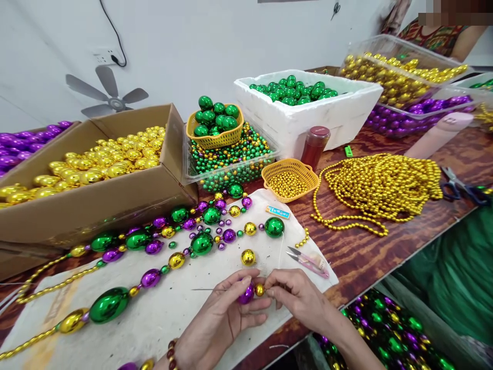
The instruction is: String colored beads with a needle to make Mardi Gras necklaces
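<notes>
- Our left hand (227, 308) grips a shiny, round purple bead (245, 293) between thumb and fingers, over the white cloth (162, 324) on the red-brown wooden bench (358, 252).
- At its three o'clock sits a small, shiny gold bead (260, 290).
- Our right hand (298, 295) has its fingers pinched together just beside that; we cannot tell what is between them.
- A thin, straight needle (204, 289) points toward nine o'clock.
- We see pink-handled snips (314, 265) at two o'clock.

No readable text, blurred lettering on small blue packet (278, 212), faded print on white cloth (154, 329)
</notes>
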`<state>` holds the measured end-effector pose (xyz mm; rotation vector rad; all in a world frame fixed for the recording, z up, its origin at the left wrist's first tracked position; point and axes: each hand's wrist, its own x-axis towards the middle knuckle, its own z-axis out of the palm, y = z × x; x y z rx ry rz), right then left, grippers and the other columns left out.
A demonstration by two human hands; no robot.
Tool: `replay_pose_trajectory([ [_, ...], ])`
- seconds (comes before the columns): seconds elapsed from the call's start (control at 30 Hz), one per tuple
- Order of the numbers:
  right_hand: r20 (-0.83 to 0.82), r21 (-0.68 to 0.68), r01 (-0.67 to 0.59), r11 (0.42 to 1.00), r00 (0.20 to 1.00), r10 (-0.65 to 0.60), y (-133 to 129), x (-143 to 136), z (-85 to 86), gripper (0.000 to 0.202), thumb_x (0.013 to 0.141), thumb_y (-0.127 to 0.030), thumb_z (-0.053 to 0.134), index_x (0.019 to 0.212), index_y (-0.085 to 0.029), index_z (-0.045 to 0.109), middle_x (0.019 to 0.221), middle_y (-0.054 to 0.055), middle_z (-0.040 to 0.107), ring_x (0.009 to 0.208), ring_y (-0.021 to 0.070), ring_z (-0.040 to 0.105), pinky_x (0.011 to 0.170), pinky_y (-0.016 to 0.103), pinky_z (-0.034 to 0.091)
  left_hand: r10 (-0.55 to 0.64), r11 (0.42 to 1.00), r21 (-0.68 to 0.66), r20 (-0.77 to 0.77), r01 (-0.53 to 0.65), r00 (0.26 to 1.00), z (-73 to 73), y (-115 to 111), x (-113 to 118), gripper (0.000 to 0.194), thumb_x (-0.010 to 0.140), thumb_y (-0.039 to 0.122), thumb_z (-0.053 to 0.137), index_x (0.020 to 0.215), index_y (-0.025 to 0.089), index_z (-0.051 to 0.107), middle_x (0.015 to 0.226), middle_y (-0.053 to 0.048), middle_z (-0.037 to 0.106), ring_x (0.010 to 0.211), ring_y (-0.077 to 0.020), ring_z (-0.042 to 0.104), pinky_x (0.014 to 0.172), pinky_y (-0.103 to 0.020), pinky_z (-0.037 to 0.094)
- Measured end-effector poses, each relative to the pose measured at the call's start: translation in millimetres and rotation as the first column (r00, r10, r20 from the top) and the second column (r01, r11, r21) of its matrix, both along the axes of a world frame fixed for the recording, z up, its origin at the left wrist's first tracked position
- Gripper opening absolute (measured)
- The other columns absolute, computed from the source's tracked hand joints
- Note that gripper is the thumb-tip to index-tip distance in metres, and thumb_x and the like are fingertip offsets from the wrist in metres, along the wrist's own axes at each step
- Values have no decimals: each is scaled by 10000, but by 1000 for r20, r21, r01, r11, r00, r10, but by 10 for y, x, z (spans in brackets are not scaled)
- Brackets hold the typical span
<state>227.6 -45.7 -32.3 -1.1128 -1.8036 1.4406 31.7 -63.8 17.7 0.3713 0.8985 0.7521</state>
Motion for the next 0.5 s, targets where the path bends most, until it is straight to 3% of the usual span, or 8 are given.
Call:
replay_pose_trajectory([
  [0.27, 0, -30, -5, 1000, 1000, 5, -15, 9, -21, 145, 897, -143, 511, 833, -194, 631, 717, -35, 620, 602, 102, 581, 593, 194, 409, 21, 1000, -8, 10, -21, 1000, -9, -28, -37, 229, 919, 270, 566, 1107, 162, 639, 1093, -113, 666, 978, -257, 673, 888, -398, 486],
  [0.5, 2, -22, -8, 1000, 1000, 8, -64, -35, -17, 147, 907, -147, 506, 831, -199, 620, 714, -38, 615, 630, 101, 577, 604, 192, 402, 24, 1000, -15, 12, -24, 1000, 29, -32, -52, 230, 923, 289, 558, 1106, 174, 639, 1167, -109, 642, 975, -252, 669, 858, -379, 494],
])
